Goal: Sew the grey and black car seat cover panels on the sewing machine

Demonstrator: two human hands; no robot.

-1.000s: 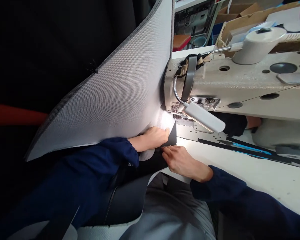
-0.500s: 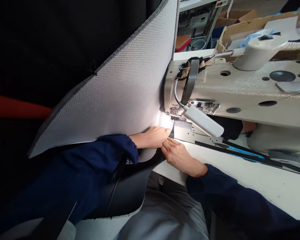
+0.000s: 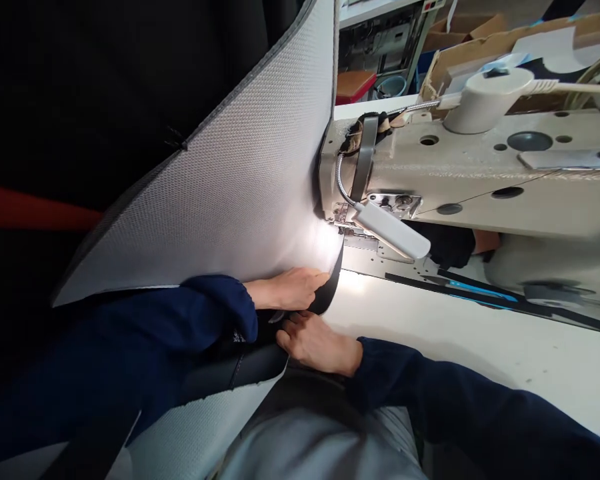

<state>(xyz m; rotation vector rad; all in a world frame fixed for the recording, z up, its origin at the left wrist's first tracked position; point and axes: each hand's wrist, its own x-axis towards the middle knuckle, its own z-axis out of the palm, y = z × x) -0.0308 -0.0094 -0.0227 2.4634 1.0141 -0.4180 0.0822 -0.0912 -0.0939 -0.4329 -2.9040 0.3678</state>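
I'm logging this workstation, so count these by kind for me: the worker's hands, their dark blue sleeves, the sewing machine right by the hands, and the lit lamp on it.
Hands: 2, left hand and right hand
Sleeves: 2, left sleeve and right sleeve
Sewing machine: 1
Lamp: 1
Total: 6
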